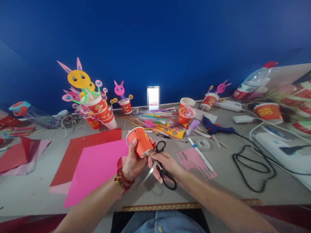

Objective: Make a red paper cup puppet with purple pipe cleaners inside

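My left hand [134, 161] is closed around a red-orange paper cup [140, 141], which lies tilted with its mouth toward the upper left. A small dark hole shows in the cup's side near the rim. In my right hand [165, 161] is a pair of black-handled scissors [168, 181], the blades spread apart. One blade tip meets the cup's base edge; whether it has gone through I cannot tell. Under my left forearm lies a bright pink paper sheet [97, 171], on top of a red sheet [65, 161].
Decorated rabbit cups [97, 105] stand at the back left. Straws and paper scraps [155, 118] lie ahead of my hands. To the right are a cut pink paper piece [194, 160], a white marker [200, 154], clear tape [203, 144], a blue glue gun [216, 127] and black cable [252, 163].
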Motion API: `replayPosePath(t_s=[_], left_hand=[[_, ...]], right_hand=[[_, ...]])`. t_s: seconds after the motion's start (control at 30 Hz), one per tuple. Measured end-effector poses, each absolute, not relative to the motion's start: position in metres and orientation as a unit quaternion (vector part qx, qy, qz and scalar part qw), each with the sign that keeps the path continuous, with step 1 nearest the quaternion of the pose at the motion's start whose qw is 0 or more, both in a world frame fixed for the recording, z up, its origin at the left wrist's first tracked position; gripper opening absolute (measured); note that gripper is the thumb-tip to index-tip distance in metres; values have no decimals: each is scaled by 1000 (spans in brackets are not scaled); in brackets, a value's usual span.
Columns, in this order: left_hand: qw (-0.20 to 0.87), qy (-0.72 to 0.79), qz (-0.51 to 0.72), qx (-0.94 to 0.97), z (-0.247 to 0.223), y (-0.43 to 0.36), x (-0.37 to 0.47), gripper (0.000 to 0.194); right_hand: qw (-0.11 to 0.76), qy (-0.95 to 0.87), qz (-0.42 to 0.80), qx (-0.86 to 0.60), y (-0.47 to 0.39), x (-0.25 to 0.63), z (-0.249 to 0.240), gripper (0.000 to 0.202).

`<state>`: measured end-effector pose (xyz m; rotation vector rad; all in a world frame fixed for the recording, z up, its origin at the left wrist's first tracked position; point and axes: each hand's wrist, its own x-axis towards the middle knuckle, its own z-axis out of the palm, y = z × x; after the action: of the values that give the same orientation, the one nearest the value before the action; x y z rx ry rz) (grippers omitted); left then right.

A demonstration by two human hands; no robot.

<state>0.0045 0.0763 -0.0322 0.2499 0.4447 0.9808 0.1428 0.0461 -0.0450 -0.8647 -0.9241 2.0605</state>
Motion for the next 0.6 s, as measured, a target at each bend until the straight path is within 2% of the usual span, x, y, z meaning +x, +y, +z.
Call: replayPosePath(t_s=[0.2, 0.4, 0.47, 0.6], left_hand=[[849, 220, 471, 92, -31, 76, 6, 43], [856, 223, 459, 87, -32, 77, 1, 47], [860, 224, 449, 90, -34, 77, 1, 46], [865, 212, 444, 97, -36, 76, 2, 41]], right_hand=[[364, -391, 764, -361, 44, 144, -45, 45], [381, -568, 557, -472, 37, 150, -42, 45], [378, -567, 563, -468, 37, 149, -42, 44], [393, -479, 658, -427, 36, 142, -43, 43]])
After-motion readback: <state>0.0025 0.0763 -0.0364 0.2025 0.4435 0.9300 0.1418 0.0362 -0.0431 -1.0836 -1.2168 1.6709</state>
